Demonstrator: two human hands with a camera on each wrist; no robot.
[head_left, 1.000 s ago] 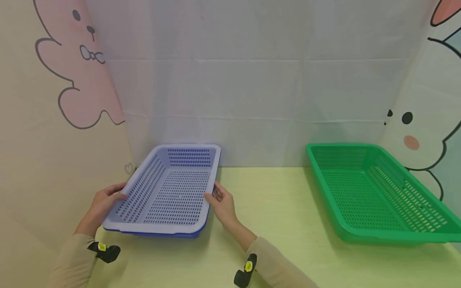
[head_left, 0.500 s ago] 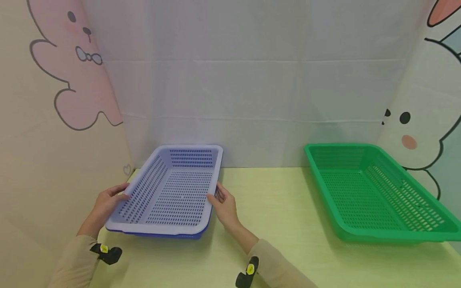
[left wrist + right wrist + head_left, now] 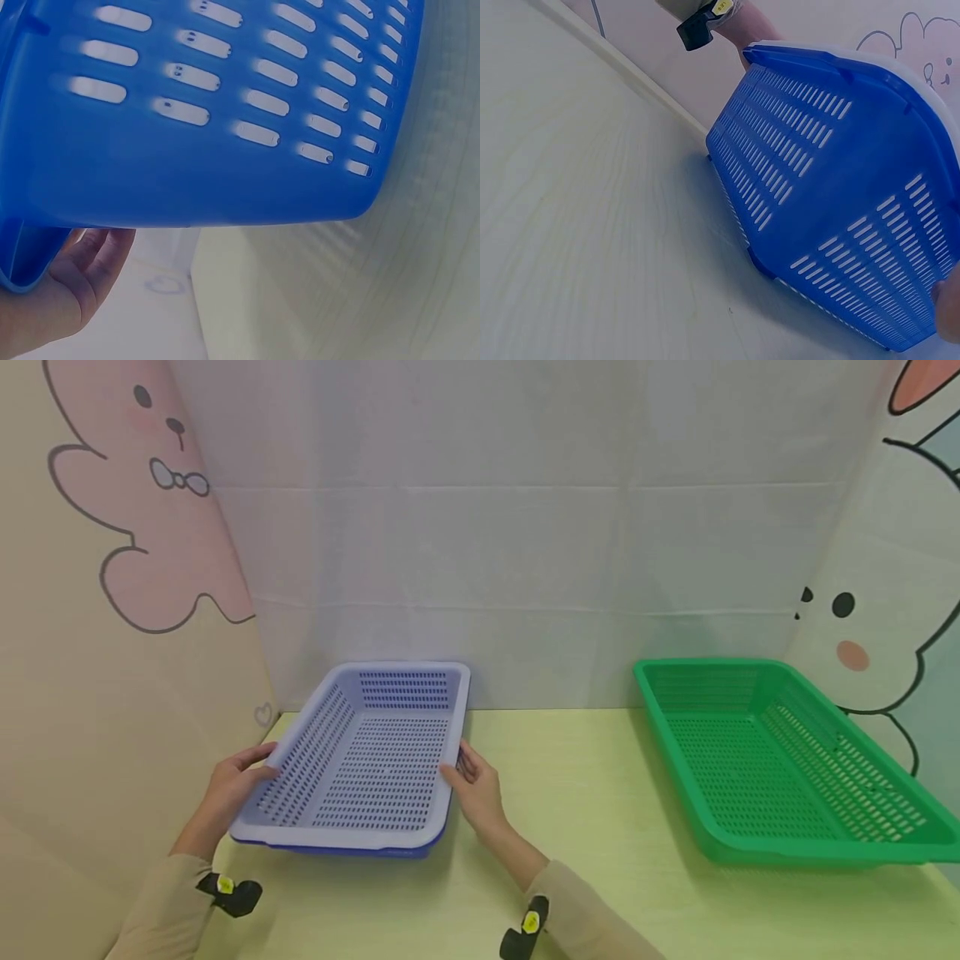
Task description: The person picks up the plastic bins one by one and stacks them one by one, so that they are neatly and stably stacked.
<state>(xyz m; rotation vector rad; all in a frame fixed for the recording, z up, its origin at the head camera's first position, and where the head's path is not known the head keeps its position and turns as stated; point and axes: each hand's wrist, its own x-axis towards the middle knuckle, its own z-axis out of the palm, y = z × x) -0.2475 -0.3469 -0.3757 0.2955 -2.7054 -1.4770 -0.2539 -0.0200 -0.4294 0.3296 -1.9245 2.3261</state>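
1. Gripping the near-left stretch of the lavender basket's rim, our left hand lays its thumb over the top while its fingers go down the outer side.
2. We see our right hand holding the opposite long side in the same way, thumb on the rim and fingers curled beneath it.
3. The lavender basket sits inside a blue basket; from the head view we see only a strip of blue along the near edge and near-right corner.
4. Both baskets are on the left part of the pale yellow-green table, with their far end close to the pale back cloth. We cannot tell whether the blue base rests fully on the table.
5. Rows of slots run through the blue walls, which we see closely from both wrist views.
6. To the right, well apart from our hands, a larger green basket stands on the table.
7. On each forearm we wear a beige sleeve with a black device bearing a yellow mark.
8. A pink cartoon animal decorates the left side cloth, and a white cartoon animal the right one.
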